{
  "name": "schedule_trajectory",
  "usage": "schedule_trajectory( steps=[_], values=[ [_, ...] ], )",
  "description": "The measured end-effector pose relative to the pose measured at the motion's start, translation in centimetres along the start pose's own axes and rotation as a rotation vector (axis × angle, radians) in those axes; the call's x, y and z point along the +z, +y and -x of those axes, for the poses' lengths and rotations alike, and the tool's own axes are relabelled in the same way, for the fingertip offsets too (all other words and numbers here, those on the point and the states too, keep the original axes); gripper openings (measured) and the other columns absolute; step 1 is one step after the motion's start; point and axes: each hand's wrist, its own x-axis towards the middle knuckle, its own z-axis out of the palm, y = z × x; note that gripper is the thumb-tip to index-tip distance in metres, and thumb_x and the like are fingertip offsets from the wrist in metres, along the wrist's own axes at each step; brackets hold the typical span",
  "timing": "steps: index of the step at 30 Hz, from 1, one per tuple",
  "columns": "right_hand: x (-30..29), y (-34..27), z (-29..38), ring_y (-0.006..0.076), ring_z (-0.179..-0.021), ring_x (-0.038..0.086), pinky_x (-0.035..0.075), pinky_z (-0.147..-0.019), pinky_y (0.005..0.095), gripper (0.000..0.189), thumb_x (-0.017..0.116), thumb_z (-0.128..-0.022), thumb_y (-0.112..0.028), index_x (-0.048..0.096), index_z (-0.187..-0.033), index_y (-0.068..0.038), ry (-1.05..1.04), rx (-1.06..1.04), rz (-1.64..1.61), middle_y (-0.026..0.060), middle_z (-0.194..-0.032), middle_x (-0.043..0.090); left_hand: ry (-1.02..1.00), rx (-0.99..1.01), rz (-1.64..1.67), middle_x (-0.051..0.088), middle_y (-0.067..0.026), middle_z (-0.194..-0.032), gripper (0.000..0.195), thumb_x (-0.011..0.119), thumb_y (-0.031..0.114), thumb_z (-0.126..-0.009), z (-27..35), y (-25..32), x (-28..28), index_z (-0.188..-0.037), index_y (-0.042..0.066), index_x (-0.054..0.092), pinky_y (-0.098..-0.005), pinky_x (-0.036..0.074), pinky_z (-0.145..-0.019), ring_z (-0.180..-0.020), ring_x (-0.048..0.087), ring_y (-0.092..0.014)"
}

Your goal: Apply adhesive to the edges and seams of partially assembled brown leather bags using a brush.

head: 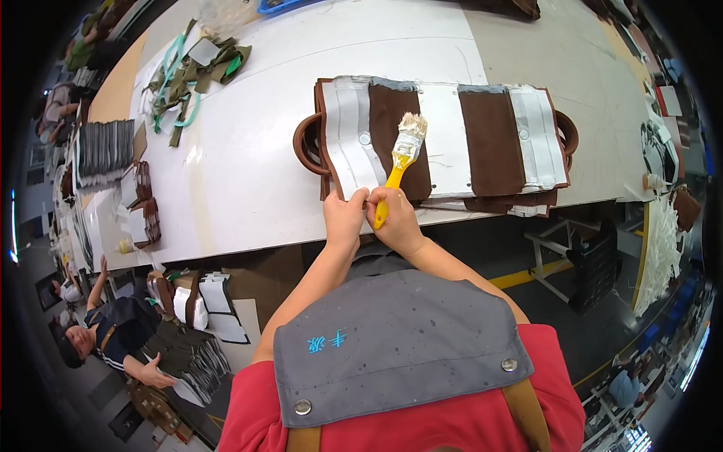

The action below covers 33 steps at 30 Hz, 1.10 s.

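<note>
A stack of brown and white bag panels (445, 141) with brown loop handles at both ends lies at the table's front edge. My left hand (344, 217) pinches the lower left edge of the top panel. Close beside it, touching or nearly so, my right hand (398, 220) holds a paintbrush with a yellow handle (393, 181); its fingertips also reach the panel's edge. The brush's bristles, coated with whitish matter, point away from me over a brown strip. Grey coating shows along parts of the panel's far edge. Round snaps or magnets sit in the white side strips.
Green fabric scraps with teal strips (195, 73) lie at the back left of the white table (254, 141). Stacked grey pieces (106, 151) and brown pieces (146, 220) sit farther left. A co-worker (121, 333) handles a stack at lower left. A black seat (596, 265) stands right, below table level.
</note>
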Motion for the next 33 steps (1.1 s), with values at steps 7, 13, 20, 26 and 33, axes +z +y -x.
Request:
schedule_trajectory(
  steps=[7, 13, 20, 26, 33],
  values=[
    [0.3, -0.2, 0.7, 0.0298, -0.065, 0.048, 0.039, -0.066, 0.0361, 0.033, 0.057, -0.061, 0.001, 0.038, -0.087, -0.007, -0.188, -0.214, 0.002, 0.0103, -0.073, 0.049, 0.023, -0.136, 0.108, 0.057, -0.0059, -0.073, 0.015, 0.055, 0.003, -0.072, -0.3, 1.5, 0.7, -0.085, -0.004, 0.054, -0.0233, 0.042, -0.056, -0.061, 0.052, -0.011],
    [-1.0, 0.0, 0.2, 0.0291, -0.072, 0.049, 0.039, -0.067, 0.0349, 0.034, 0.059, -0.062, 0.003, 0.037, -0.086, -0.008, -0.005, -0.141, -0.032, 0.0098, -0.077, 0.050, -0.068, -0.047, 0.056, 0.056, -0.0067, -0.084, 0.020, 0.055, 0.005, -0.074, -0.1, 0.4, -0.7, -0.092, -0.002, 0.050, -0.0239, 0.044, -0.062, -0.070, 0.053, -0.011],
    [-0.8, 0.4, 0.6, 0.0283, -0.073, 0.047, 0.038, -0.066, 0.0340, 0.029, 0.057, -0.068, 0.003, 0.037, -0.088, -0.006, -0.003, -0.014, -0.078, 0.0103, -0.080, 0.050, -0.160, -0.075, 0.005, 0.056, -0.0071, -0.088, 0.029, 0.055, 0.002, -0.071, 0.2, 0.7, -1.5, -0.098, -0.001, 0.046, -0.0242, 0.043, -0.068, -0.077, 0.054, -0.012],
    [-0.4, 0.4, 0.6, 0.0287, -0.071, 0.046, 0.038, -0.064, 0.0340, 0.028, 0.056, -0.068, 0.004, 0.038, -0.087, -0.006, -0.027, 0.023, -0.101, 0.0106, -0.079, 0.051, -0.189, -0.081, 0.009, 0.056, -0.0069, -0.088, 0.030, 0.053, 0.000, -0.069, 0.1, 0.6, -1.6, -0.098, -0.001, 0.046, -0.0243, 0.043, -0.070, -0.077, 0.054, -0.013],
    [-0.8, 0.2, 0.3, 0.0299, -0.069, 0.046, 0.038, -0.064, 0.0347, 0.028, 0.055, -0.066, 0.005, 0.038, -0.087, -0.005, -0.066, 0.031, -0.063, 0.0106, -0.077, 0.051, -0.203, -0.135, -0.040, 0.057, -0.0063, -0.079, 0.022, 0.056, 0.006, -0.068, -0.2, 0.9, -1.5, -0.088, -0.002, 0.052, -0.0241, 0.043, -0.067, -0.072, 0.054, -0.012]
  ],
)
